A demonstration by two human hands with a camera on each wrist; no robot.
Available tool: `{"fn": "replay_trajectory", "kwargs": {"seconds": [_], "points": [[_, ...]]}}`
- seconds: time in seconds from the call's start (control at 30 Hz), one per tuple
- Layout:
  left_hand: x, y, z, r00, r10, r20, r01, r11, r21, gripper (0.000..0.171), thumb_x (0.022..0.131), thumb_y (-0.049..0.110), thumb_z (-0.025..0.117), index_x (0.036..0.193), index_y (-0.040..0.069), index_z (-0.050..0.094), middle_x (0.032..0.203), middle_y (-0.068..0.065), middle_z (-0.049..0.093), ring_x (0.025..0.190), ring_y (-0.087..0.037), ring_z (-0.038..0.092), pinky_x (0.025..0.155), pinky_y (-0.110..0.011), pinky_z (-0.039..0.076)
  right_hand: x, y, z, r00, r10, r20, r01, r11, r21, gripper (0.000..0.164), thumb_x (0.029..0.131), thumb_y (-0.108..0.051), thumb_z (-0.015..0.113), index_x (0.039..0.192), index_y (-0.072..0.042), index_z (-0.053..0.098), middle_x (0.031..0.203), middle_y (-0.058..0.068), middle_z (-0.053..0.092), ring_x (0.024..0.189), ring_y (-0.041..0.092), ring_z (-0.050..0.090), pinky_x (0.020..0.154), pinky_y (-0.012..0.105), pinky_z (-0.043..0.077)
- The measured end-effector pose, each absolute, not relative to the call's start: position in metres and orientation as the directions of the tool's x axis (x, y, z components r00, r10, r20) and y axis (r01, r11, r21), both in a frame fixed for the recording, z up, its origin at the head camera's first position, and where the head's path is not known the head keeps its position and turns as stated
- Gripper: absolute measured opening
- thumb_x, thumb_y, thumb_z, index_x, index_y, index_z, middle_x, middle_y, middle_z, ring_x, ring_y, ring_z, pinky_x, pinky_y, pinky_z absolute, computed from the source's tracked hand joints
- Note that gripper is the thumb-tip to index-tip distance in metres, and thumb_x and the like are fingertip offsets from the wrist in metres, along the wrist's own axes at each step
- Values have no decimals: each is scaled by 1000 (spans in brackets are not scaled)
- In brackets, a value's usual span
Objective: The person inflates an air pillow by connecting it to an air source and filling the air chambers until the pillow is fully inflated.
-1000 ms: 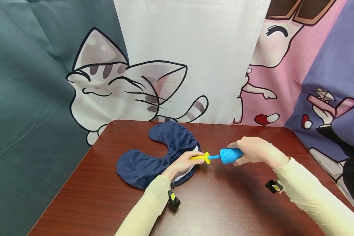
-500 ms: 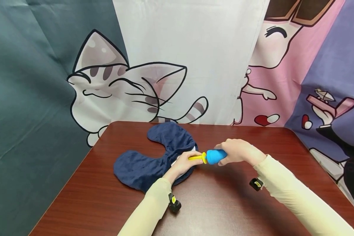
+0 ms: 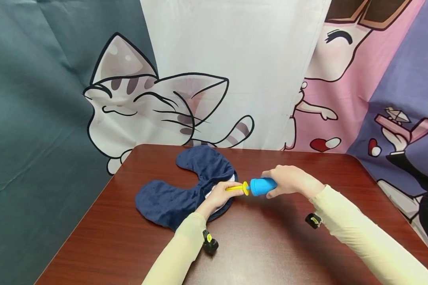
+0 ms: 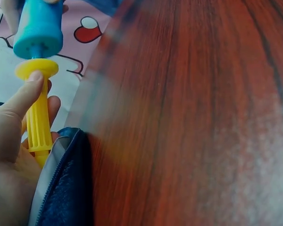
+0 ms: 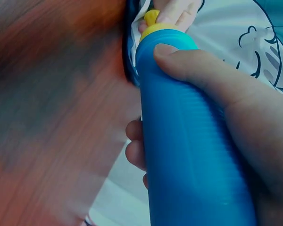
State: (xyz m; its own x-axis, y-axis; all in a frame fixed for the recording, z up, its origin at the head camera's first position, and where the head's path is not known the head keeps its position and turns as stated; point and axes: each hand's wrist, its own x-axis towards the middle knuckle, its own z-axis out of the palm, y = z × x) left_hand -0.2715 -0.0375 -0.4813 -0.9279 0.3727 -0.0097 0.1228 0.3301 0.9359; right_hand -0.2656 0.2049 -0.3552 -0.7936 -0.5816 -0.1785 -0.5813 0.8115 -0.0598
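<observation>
My left hand grips the ribbed yellow nozzle end of a hand pump, thumb laid up against its round flange. The pump's blue barrel is held by my right hand, whose thumb and fingers wrap round it in the right wrist view. A short length of blue rod shows between barrel and flange. Beneath the left hand lies a dark blue U-shaped neck pillow, its zipped edge parted to show a pale lining. The nozzle's tip disappears behind that edge, so its seating is hidden.
The pillow lies on a reddish-brown wooden table. Behind the table hangs a cartoon-printed cloth. Small black cameras are strapped at the left wrist and right wrist.
My right hand slid the blue barrel left toward the yellow flange, covering most of the long exposed rod, then drew it back slightly. My left hand stays nearly still; the pillow shifted slightly left.
</observation>
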Motion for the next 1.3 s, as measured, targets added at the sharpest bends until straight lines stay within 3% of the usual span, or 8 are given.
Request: {"fn": "replay_trajectory", "kwargs": {"seconds": [0.7, 0.97, 1.17, 1.3], "points": [[-269, -38, -481, -931, 362, -58, 23, 216, 976, 37, 87, 25, 76, 122, 13, 72, 117, -10, 73, 102, -13, 67, 91, -28, 54, -241, 263, -320, -813, -577, -78, -580, 815, 19, 64, 68, -49, 86, 122, -19, 69, 102, 4, 75, 81, 17, 66, 70, 43, 57], [-268, -39, -476, -933, 353, -65, 2, 186, 982, 35, 85, 21, 78, 119, 13, 73, 120, -10, 71, 103, -14, 65, 93, -30, 53, -234, 276, -310, -833, -549, -68, -552, 833, 30, 63, 67, -51, 86, 120, -22, 70, 99, 0, 74, 79, 14, 62, 64, 36, 53], [-264, -39, -465, -931, 366, -8, 66, 189, 980, 29, 84, 11, 78, 113, 7, 73, 116, -15, 70, 91, -12, 62, 86, -24, 54, -229, 278, -306, -836, -543, -74, -546, 838, 13, 64, 68, -53, 85, 121, -20, 70, 101, 1, 74, 81, 15, 64, 66, 38, 55], [-261, -35, -460, -931, 362, 47, 150, 264, 953, 29, 86, 11, 76, 114, 7, 72, 117, -14, 70, 97, -19, 64, 85, -25, 55, -227, 277, -305, -834, -548, -69, -550, 835, 5, 64, 68, -53, 85, 121, -19, 70, 101, 1, 74, 81, 14, 64, 66, 38, 56]]}}
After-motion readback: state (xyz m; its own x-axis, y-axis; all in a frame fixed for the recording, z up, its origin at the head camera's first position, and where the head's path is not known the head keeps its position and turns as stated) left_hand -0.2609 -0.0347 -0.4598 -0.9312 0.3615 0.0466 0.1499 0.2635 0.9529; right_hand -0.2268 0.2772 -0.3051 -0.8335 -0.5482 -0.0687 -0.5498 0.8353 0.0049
